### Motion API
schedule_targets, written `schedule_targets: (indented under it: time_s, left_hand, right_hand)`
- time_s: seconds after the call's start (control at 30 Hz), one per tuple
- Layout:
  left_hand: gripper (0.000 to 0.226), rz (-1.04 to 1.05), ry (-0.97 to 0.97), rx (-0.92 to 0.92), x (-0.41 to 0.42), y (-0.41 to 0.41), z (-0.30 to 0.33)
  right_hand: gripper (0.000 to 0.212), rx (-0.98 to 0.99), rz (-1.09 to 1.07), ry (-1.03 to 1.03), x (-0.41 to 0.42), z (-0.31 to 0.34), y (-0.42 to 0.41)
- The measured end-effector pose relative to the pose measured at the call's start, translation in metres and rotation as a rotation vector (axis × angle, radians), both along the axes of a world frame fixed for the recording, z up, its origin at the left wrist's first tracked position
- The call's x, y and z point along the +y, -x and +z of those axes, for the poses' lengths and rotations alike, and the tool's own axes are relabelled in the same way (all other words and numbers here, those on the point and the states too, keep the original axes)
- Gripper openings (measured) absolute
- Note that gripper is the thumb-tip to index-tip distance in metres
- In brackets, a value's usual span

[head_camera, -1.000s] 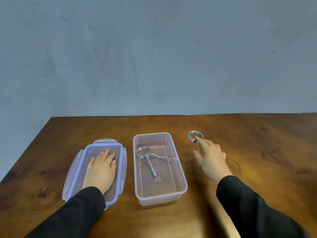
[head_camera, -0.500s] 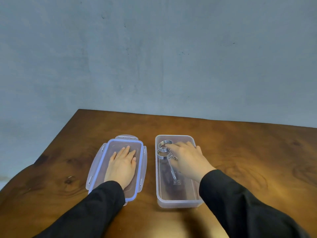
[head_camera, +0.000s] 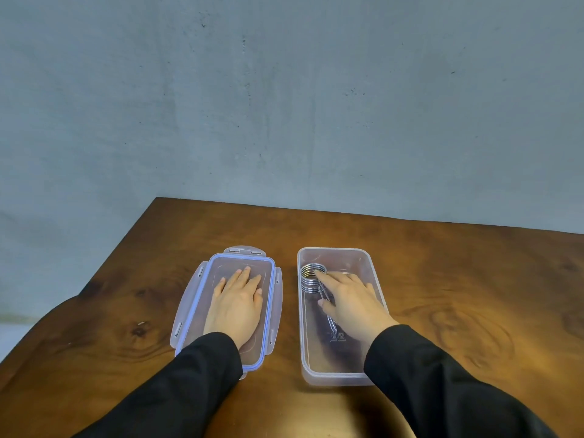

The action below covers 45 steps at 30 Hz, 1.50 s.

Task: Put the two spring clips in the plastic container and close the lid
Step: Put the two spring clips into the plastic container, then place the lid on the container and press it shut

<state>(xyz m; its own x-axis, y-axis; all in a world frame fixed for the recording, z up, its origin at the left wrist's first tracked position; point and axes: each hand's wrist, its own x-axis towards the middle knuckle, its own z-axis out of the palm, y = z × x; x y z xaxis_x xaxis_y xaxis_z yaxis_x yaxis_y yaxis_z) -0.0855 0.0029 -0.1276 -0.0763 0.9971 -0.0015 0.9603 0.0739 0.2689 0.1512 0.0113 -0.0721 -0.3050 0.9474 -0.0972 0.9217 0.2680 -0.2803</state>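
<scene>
The clear plastic container (head_camera: 335,251) stands open on the table, right of centre. Two metal spring clips (head_camera: 310,280) lie inside it near the far left corner, their coils stacked one on the other. My right hand (head_camera: 351,303) reaches into the container, index finger on the top coil and thumb against a wire handle (head_camera: 331,324). It hides most of both clips. The lid (head_camera: 240,263), clear with a blue seal, lies just left of the container. My left hand (head_camera: 238,303) rests flat on it, fingers spread.
The brown wooden table (head_camera: 458,295) ends at a curved left edge and a far edge against a grey wall (head_camera: 284,105). My black sleeves cover the near side of the table below the lid and the container.
My right hand carried the second clip from the table on the right into the container and lowered it onto the first. My left hand stayed on the lid. The view shifted left.
</scene>
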Motion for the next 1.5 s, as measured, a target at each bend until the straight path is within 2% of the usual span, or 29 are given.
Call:
schedule_targets:
  time_s: [0.57,1.1,1.2,1.27,1.33,1.4,1.5]
  left_hand:
    - [0.05,-0.004,0.01,-0.007,-0.001,0.0,0.002]
    - [0.05,0.006,-0.005,-0.034,-0.002,-0.001,0.002]
    - [0.05,0.019,0.008,-0.094,-0.001,0.0,0.002]
    - [0.045,0.079,0.026,-0.238,0.0,0.0,0.007]
    - [0.034,0.104,-0.028,-0.327,0.0,-0.001,0.018]
    - [0.026,0.054,-0.096,-0.196,-0.003,-0.008,0.032]
    - [0.041,-0.012,-0.061,0.027,-0.013,-0.029,0.038]
  right_hand:
    - [0.055,0.041,0.013,-0.013,-0.002,-0.005,-0.003]
    - [0.069,-0.032,0.019,0.007,-0.001,-0.001,0.0]
    - [0.064,0.103,0.007,-0.049,-0.004,0.013,-0.004]
    - [0.05,0.247,-0.024,-0.189,-0.006,0.022,-0.015]
    - [0.042,0.298,-0.078,-0.316,-0.008,0.026,-0.031]
    - [0.046,0.313,-0.162,-0.289,-0.009,0.024,-0.047]
    - [0.06,0.363,-0.318,-0.069,-0.014,0.014,-0.061]
